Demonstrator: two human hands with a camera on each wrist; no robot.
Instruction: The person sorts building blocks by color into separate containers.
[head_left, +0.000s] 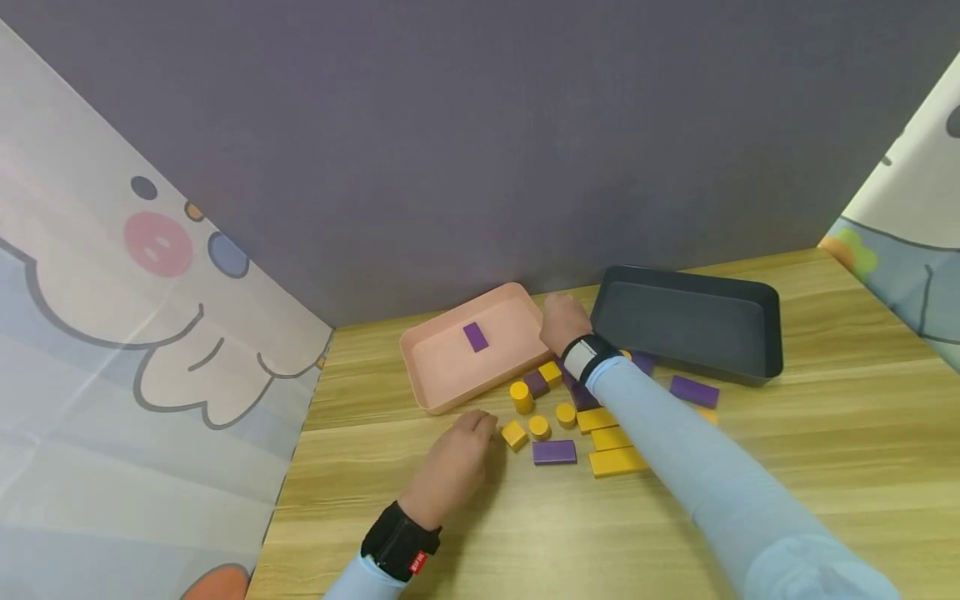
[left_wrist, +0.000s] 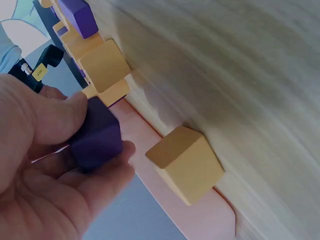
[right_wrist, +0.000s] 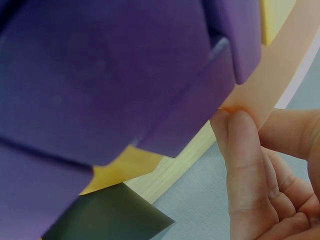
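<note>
My left hand (head_left: 453, 468) pinches a purple cube (left_wrist: 97, 134) between thumb and fingers; the head view hides that cube behind the hand. Close by, a yellow cube (left_wrist: 187, 165) stands on the table beside the pink tray. My right hand (head_left: 562, 323) is at the right end of the pink tray (head_left: 442, 362), its thumb and forefinger pinching the tray's edge in the right wrist view. A flat purple block (head_left: 476, 337) lies inside that tray. Large purple blocks (right_wrist: 100, 75) fill much of the right wrist view, nearer than the fingers.
A dark grey tray (head_left: 682, 321) stands to the right of my right hand. Between the arms lie several yellow and purple blocks, among them a yellow cylinder (head_left: 521, 397), a purple block (head_left: 554, 452) and long yellow blocks (head_left: 617, 462). A grey panel (head_left: 480, 150) rises behind the trays.
</note>
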